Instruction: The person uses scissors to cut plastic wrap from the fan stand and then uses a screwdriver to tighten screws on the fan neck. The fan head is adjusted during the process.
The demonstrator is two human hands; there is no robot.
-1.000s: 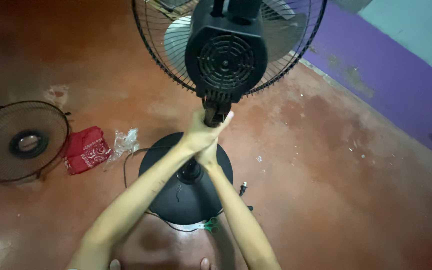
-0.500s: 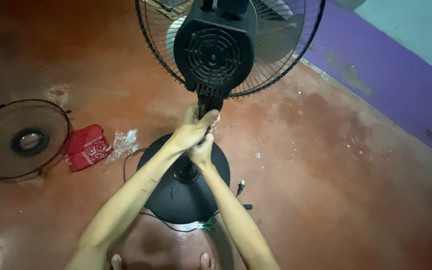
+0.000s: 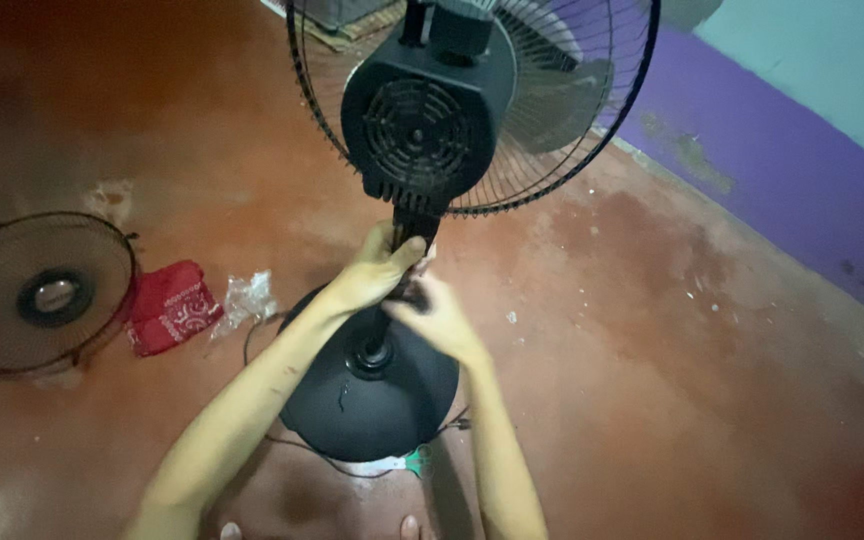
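Observation:
A black pedestal fan stands on the reddish floor, seen from behind. Its motor housing (image 3: 420, 118) sits in front of the rear wire guard (image 3: 592, 130) and the blades. My left hand (image 3: 374, 270) wraps around the fan's neck (image 3: 414, 226) just below the housing. My right hand (image 3: 436, 316) grips the stand pole right under it, fingers closed at the joint. Below both hands lies the round black base (image 3: 372, 405).
A loose front fan grille (image 3: 40, 294) lies on the floor at the left. Beside it are a red cloth (image 3: 168, 306) and a crumpled clear plastic bag (image 3: 242, 298). A purple-painted wall base (image 3: 782, 170) runs along the right. A thin cable (image 3: 282, 440) trails by the base.
The fan head has tilted and shifted slightly left. My hands stayed at the neck, with the right hand now a little lower on the pole.

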